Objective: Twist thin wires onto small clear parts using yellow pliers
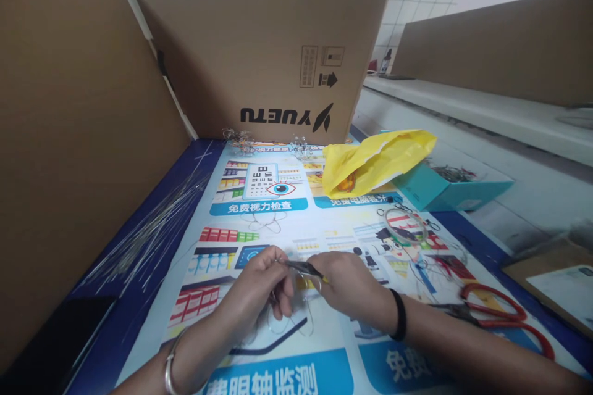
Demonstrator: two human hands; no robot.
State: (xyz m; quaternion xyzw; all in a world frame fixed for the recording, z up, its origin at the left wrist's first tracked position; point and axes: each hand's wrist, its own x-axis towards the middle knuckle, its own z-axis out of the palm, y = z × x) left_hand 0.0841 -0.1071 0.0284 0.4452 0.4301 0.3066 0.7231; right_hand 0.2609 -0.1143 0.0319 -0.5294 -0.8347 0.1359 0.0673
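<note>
Near the middle of the printed sheet, my left hand [262, 281] pinches a thin wire piece between thumb and fingers. Loops of wire [303, 324] hang below the hands, faint against the print. My right hand [347, 287] is closed around small dark-jawed pliers [302, 268], only a bit of yellow handle showing. The jaw tips meet the wire at my left fingertips; the exact grip point is too small to make out. Beyond my left hand, a flower-shaped bent wire [264, 221] lies flat on the sheet.
Straight wires [143, 231] lie along the left. A yellow bag [384, 163] leans by a teal box [467, 194] holding wire bits. A wire coil [405, 226] and red-handled scissors [503, 311] are at right. Cardboard panels [259, 43] stand behind and left.
</note>
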